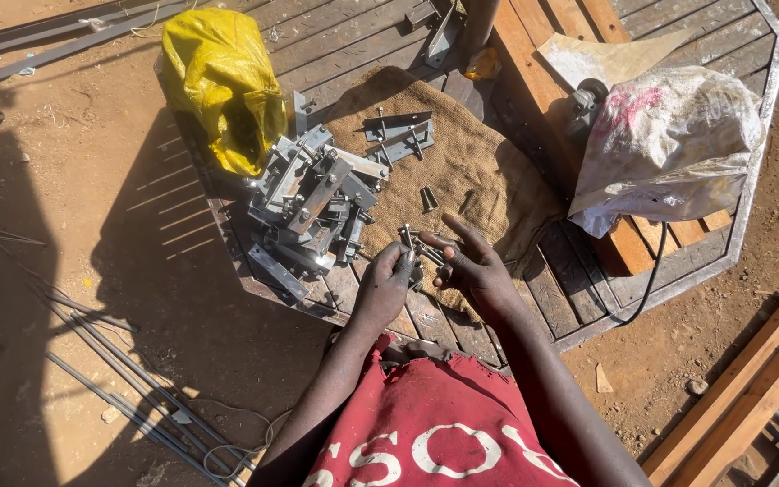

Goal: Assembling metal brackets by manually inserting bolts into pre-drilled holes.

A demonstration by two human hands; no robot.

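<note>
Bolts point(427, 197) lie loose on burlap point(489, 171); left hand point(388, 280) seemingly pinches one bolt upright, right hand point(472, 261) open-fingered beside; steady grip helps.

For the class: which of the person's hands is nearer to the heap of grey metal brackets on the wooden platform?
Left. The left hand sits just right of the heap of grey metal brackets, almost at its edge. The right hand lies farther right, over the burlap sack.

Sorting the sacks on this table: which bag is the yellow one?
The yellow bag at the table's far left corner, beside the metal bracket pile; the other bag, far right, is white.
</note>
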